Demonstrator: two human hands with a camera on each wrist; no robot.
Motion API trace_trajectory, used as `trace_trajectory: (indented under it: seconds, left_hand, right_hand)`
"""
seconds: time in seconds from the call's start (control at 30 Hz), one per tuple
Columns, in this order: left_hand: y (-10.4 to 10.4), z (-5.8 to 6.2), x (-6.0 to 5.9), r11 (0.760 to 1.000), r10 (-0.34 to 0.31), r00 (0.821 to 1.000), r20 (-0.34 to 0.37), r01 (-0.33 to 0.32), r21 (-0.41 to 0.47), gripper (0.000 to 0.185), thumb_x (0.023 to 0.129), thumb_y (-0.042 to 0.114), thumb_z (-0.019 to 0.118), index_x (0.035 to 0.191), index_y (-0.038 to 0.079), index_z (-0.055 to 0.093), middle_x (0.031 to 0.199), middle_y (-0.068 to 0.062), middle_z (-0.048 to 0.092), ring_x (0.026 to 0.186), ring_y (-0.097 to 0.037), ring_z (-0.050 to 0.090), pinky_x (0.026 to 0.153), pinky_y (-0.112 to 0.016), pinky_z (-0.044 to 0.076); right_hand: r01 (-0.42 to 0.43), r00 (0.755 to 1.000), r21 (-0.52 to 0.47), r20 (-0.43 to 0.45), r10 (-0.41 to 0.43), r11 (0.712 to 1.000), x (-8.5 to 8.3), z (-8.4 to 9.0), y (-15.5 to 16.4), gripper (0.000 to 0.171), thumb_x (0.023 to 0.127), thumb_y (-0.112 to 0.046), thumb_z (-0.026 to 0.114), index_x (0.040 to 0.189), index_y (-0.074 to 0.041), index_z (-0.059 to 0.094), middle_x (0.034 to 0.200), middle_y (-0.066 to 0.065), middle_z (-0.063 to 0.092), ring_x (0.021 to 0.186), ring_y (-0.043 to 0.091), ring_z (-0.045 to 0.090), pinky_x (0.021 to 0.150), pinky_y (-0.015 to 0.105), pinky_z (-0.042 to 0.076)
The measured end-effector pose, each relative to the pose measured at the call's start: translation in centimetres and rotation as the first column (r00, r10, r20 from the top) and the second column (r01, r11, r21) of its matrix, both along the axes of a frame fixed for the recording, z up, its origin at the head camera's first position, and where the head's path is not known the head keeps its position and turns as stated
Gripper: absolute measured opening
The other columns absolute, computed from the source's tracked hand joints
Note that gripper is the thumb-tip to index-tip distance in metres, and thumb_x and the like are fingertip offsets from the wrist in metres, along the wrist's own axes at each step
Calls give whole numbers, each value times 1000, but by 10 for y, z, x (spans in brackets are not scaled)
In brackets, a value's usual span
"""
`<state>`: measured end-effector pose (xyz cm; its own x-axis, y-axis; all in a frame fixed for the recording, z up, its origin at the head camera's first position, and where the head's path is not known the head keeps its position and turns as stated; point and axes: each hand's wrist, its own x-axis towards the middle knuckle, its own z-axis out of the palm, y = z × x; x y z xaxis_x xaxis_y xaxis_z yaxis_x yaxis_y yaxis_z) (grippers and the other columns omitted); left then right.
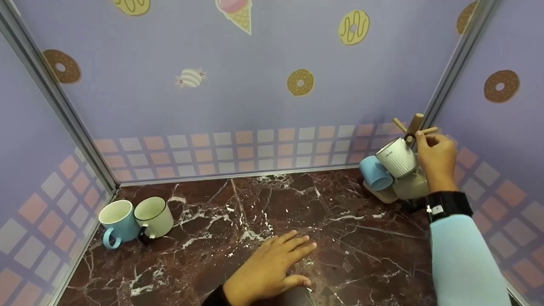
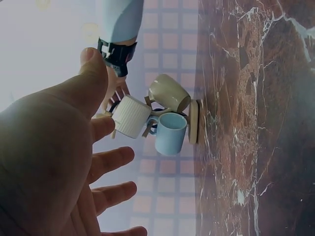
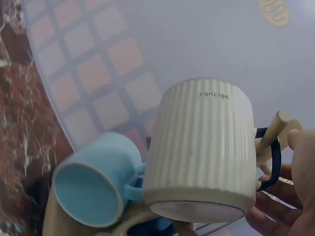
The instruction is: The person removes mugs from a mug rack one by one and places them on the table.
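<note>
1. The right hand is raised at the wooden mug rack in the far right corner, fingers curled at the dark handle of the ribbed white mug.
2. That mug hangs tilted on a peg, touching a blue mug and a cream mug hung lower on the rack.
3. The left hand lies flat on the marble counter, fingers spread, holding nothing.
4. Two mugs stand far left, touching.
</note>
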<state>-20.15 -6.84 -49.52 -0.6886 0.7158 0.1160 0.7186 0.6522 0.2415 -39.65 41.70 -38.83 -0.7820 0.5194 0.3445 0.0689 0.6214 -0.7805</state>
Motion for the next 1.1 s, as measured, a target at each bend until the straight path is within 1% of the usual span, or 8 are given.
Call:
trace_trajectory:
  seconds: [0.1, 0.2, 0.3, 0.43, 0.53, 0.77, 0.9, 1.1]
  left_hand:
    - [1, 1, 1, 1000, 7, 1000, -3, -7, -20, 85, 105, 80, 49, 178, 40, 34, 184, 5, 40, 173, -28, 37, 136, -65, 39]
    - [1, 1, 0, 1000, 3, 1000, 3, -3, -18, 86, 104, 80, 50, 178, 40, 34, 184, 5, 41, 173, -29, 37, 136, -65, 39]
    - [1, 1, -1, 1000, -16, 1000, 7, 16, -5, 86, 104, 80, 51, 178, 40, 35, 184, 5, 41, 173, -29, 37, 136, -65, 40]
    - [2, 1, 0, 999, -37, 999, 9, 37, 2, 87, 104, 81, 51, 178, 39, 34, 184, 8, 39, 173, -29, 37, 135, -66, 40]
    - [2, 2, 1, 999, -46, 999, 14, 46, 2, 87, 104, 82, 52, 178, 39, 36, 185, 9, 37, 173, -29, 36, 136, -65, 40]
    - [4, 0, 4, 998, -56, 998, 16, 56, -9, 86, 103, 82, 53, 177, 40, 38, 186, 10, 33, 174, -26, 34, 137, -63, 38]
    - [5, 0, 5, 998, -54, 998, 24, 54, -10, 85, 103, 82, 54, 176, 40, 39, 186, 11, 33, 174, -27, 34, 137, -65, 38]
    - [7, -2, 4, 998, -59, 998, 30, 59, -5, 85, 103, 82, 54, 176, 39, 40, 186, 10, 33, 174, -28, 33, 137, -66, 37]
  right_hand:
    - [24, 1000, -61, -12, -25, 998, 10, -8, -4, 71, 112, -64, 54, 145, -4, 74, 128, 12, 76, 104, 13, 65, 98, 27, 52]
    - [24, 999, -121, -23, -27, 992, 18, -17, -11, 75, 112, -65, 54, 158, -7, 64, 149, 19, 73, 131, 28, 68, 118, 40, 53]
    - [-24, 1000, -177, -17, 21, 984, 23, -26, -18, 87, 109, -66, 63, 172, -9, 46, 167, 21, 60, 153, 36, 58, 133, 49, 45]
    - [-95, 993, -186, 50, 106, 978, 25, -37, -24, 117, 99, -67, 79, 182, -12, 19, 183, 21, 39, 168, 40, 43, 141, 52, 36]
    - [-130, 986, -131, 82, 142, 983, 25, -42, -25, 126, 93, -63, 87, 183, -11, 16, 184, 24, 36, 166, 45, 43, 138, 57, 39]
    - [-171, 979, 8, 118, 169, 985, 21, -54, -25, 112, 89, -44, 97, 173, 0, 36, 162, 35, 54, 145, 53, 57, 124, 67, 46]
    - [-147, 982, 40, 126, 141, 988, 20, -59, -25, 105, 88, -40, 97, 164, 7, 44, 153, 37, 58, 138, 54, 59, 121, 68, 48]
    - [-94, 993, 39, 71, 91, 995, 21, -64, -27, 94, 85, -43, 100, 151, 7, 56, 142, 32, 66, 127, 50, 64, 111, 63, 52]
